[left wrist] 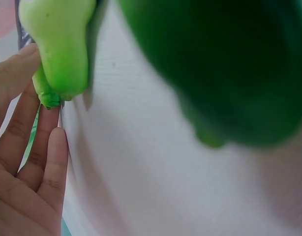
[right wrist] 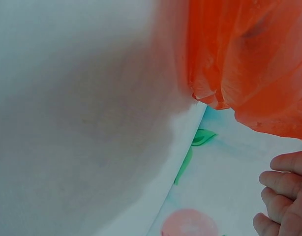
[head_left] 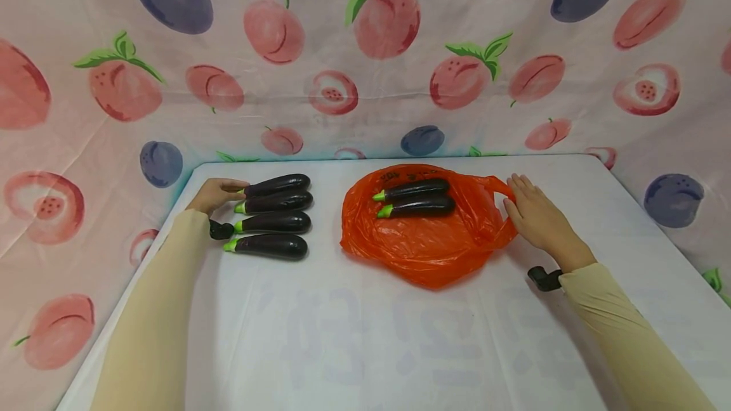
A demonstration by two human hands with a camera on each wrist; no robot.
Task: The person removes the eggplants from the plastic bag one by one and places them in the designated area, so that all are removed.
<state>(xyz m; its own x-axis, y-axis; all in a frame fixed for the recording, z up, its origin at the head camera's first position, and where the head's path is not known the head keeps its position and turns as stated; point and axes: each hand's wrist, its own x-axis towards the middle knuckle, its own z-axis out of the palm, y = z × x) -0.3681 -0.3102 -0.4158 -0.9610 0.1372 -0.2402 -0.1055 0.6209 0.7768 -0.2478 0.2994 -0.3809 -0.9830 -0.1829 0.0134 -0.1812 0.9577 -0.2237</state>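
Four glossy eggplants [head_left: 280, 222] in a column, two more on a red bag [head_left: 428, 249]

The four lie on their sides at the left of the white table [head_left: 342, 354], one above another, stem ends to the left. Their skins are smooth and purple-black, with pale streaks of shine; each is plump and rounded at the right, narrowing to a bright green cap.

The left hand [head_left: 216, 195] is at the cap of the farthest eggplant [head_left: 281, 184], with thumb and fingers about the green end. The left wrist view shows the fingers nearly straight; whether they pinch the cap, I cannot tell.

The other pair, just as dark and shiny, lies side by side on the bag, green caps also to the left. The bag is thin, crumpled, orange-red plastic, with dark markings near its far edge and a looped handle [head_left: 505, 233] at the right. There the right hand [head_left: 537, 214] rests against the handle, its fingers extended and close together, thumb apart.
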